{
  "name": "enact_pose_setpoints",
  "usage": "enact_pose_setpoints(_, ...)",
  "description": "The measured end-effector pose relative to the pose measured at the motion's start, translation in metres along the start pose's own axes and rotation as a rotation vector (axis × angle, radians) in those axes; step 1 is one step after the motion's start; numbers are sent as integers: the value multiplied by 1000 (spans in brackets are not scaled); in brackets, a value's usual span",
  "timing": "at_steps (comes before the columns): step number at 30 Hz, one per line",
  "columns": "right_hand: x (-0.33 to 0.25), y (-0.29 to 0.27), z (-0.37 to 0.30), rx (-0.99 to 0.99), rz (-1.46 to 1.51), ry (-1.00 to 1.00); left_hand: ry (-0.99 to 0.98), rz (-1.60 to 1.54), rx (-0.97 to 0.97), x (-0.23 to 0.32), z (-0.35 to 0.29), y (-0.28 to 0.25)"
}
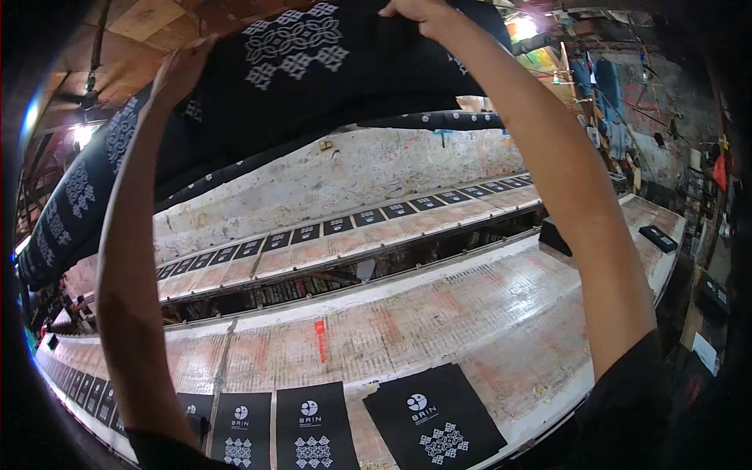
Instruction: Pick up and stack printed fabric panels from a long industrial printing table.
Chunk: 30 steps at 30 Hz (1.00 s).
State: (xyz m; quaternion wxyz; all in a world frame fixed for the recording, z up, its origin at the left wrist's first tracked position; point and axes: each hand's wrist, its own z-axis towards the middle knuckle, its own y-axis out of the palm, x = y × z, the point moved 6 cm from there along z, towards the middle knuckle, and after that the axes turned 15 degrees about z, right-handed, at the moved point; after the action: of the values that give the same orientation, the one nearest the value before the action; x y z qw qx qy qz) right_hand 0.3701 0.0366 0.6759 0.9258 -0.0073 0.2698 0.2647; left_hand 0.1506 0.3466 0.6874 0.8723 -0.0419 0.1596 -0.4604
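Both my arms are raised, and a black cloth piece (376, 74) with a white geometric print hangs across the top of the view. My right hand (419, 14) pinches it near its upper edge. Further left, my left hand (186, 69) is at the cloth's other side, its fingers mostly hidden against the dark fabric and closed around it. Below, a small stack of black printed pieces (462, 407) lies slightly turned on the near table (392, 313). Beside it, more black printed pieces (313, 423) lie in a row running to the left.
A second long table (376, 235) behind carries a row of black printed pieces (338, 225). Printed black cloth (70, 196) hangs in a long line at the upper left. A dark block (554, 237) and a small black item (658, 238) sit toward the near table's right end.
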Motion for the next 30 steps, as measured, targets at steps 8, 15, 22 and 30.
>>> enact_pose_setpoints(8,48,-28,51,-198,377,313,-28,10,42,-7,15,14)
enact_pose_setpoints(15,59,-51,123,-208,392,405,80,-140,209,47,36,-2)
enact_pose_setpoints(22,71,-165,83,-149,301,428,54,-62,90,75,47,-1)
enact_pose_setpoints(30,34,-239,90,88,46,209,-179,-422,-147,190,69,18)
